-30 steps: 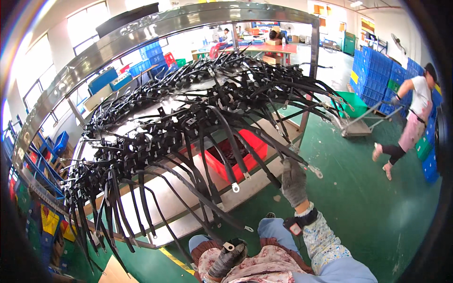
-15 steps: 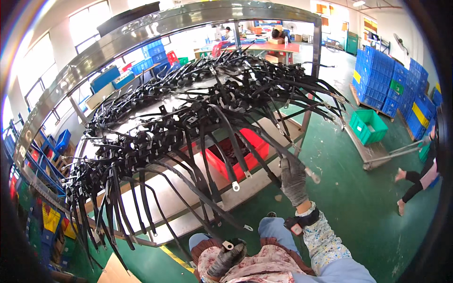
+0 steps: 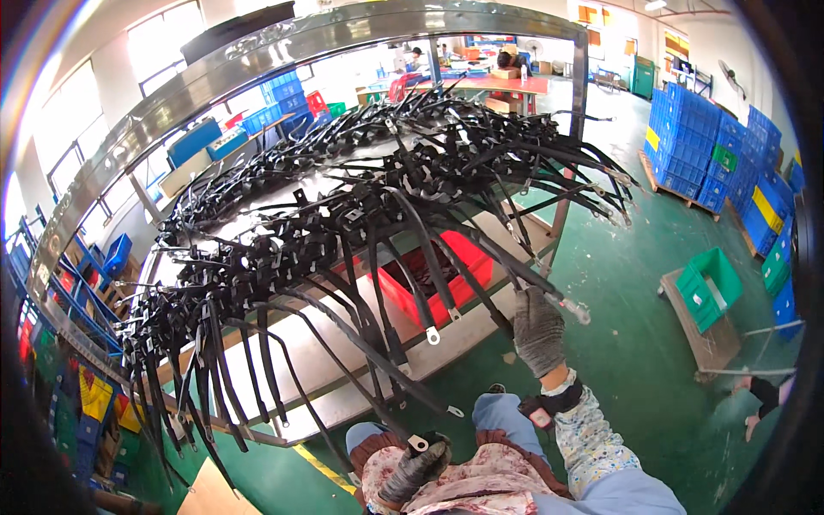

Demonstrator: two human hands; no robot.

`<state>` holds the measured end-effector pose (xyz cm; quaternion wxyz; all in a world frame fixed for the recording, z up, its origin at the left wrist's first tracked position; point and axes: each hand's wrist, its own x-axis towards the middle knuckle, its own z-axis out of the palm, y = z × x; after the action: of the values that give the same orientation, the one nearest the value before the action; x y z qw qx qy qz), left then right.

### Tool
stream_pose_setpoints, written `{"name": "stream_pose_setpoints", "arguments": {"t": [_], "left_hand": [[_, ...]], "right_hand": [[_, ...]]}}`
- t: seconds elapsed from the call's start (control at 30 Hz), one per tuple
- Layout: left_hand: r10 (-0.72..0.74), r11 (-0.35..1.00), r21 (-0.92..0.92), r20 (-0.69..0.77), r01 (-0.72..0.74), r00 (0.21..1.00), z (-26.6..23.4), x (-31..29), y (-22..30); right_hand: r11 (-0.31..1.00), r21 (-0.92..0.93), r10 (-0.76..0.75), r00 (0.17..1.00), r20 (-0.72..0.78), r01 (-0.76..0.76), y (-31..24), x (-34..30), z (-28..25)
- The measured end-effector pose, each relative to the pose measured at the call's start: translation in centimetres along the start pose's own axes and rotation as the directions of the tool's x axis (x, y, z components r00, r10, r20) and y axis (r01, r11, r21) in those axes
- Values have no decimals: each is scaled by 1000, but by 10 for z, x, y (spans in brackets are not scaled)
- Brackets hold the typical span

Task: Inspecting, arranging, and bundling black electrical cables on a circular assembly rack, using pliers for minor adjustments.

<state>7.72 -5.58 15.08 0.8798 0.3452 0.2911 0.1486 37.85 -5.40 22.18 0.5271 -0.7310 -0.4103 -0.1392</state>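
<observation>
Many black cables (image 3: 421, 240) with metal ring lugs lie heaped over a metal rack, their ends hanging over its near side. My left hand (image 3: 416, 472), in a grey glove, is low in front of my body, closed around the lug end of one black cable; the lug (image 3: 418, 443) sticks out above the fingers. Further up and to the right, my right hand (image 3: 539, 333), also gloved in grey, is closed on another black cable near its end. That cable's lug (image 3: 577, 309) extends past the hand to the right. The right fingertips are partly hidden.
A red bin (image 3: 472, 266) stands on the rack's lower shelf. To the right, a flat cart (image 3: 717, 348) carries a green crate (image 3: 708, 290), with a person's limbs showing at the picture's edge. Stacked blue crates (image 3: 687, 146) stand behind. The rack's metal frame (image 3: 343, 30) arches across the top.
At the right, the cart with the green crate has shifted right and nearer, and the person with it has moved mostly out of view. My hands stay nearly in place, each holding its cable.
</observation>
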Motion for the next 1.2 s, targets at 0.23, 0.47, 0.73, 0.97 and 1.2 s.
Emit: {"name": "stream_pose_setpoints", "arguments": {"t": [0.23, 0.47, 0.73, 0.97, 1.2], "left_hand": [[-63, 998, 6, -11, 63, 998, 9, 4, 4], [2, 999, -45, -82, -6, 997, 3, -1, -3], [-22, 967, 246, -174, 65, 985, 48, -13, 49], [-145, 917, -382, -46, 117, 988, 8, -1, 8], [-49, 988, -146, -15, 46, 999, 20, -2, 8]], "right_hand": [[-544, 467, -24, 570, 821, -696, 5, 41, 6], [-503, 327, -301, 517, 801, -800, 8, 20, -4], [-69, 757, 403, 676, 617, -649, -14, 23, 16], [-296, 646, 160, 631, 759, -703, -4, 29, 13], [-539, 472, -86, 603, 793, -697, 2, 29, 11]]}}
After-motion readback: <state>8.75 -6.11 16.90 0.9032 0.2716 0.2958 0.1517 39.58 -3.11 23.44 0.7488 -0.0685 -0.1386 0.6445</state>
